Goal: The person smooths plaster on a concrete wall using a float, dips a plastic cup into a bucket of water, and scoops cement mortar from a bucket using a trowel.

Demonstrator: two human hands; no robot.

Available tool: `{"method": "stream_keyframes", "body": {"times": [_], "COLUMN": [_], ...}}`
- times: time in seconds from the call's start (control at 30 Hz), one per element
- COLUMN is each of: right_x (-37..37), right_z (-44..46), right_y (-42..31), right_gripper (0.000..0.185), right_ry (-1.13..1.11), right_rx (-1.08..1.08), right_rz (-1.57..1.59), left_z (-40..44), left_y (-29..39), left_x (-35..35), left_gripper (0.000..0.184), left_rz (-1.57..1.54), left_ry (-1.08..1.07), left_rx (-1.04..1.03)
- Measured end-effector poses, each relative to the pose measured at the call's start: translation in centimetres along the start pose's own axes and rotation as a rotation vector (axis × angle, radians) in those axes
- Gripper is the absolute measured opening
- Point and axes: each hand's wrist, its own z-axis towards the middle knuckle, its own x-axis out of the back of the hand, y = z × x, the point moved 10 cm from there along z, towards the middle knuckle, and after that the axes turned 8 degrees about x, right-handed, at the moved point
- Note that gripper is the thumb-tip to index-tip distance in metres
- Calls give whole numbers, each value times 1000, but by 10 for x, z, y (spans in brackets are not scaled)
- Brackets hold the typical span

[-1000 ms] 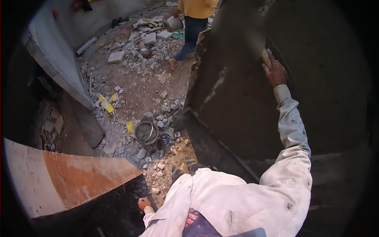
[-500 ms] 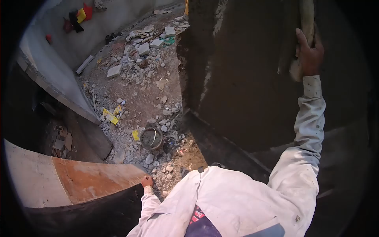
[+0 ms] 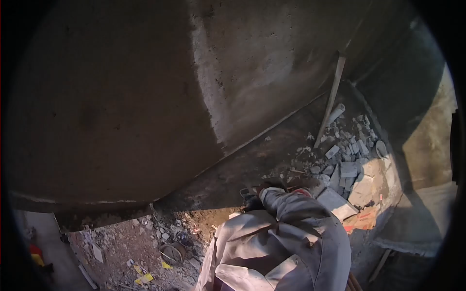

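From the middle of the view, the large wall (image 3: 107,106) spreads from nine round to one o'clock. A strip of floor (image 3: 238,169) runs along its foot, from seven up to two. At two o'clock a plank (image 3: 331,104) stands tilted, its lower end beside broken blocks (image 3: 348,169) heaped at three to four. A flat slab (image 3: 337,203) lies at four, near the jacket (image 3: 291,247) at five. The bucket (image 3: 172,253) sits on rubble at seven, packets (image 3: 144,279) beyond it.
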Motion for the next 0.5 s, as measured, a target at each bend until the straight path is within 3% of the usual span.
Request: {"method": "stream_keyframes", "body": {"times": [0.23, 0.5], "right_x": [-71, -72], "right_z": [-194, -376], "right_y": [219, 269], "right_gripper": [30, 38], "right_ry": [-68, 105], "right_rx": [-530, -935], "right_rz": [348, 505], "left_z": [45, 77], "left_y": [170, 349], "left_x": [37, 37], "left_gripper": [16, 14], "left_rz": [274, 740], "left_ry": [50, 212], "left_rx": [-381, -839]}}
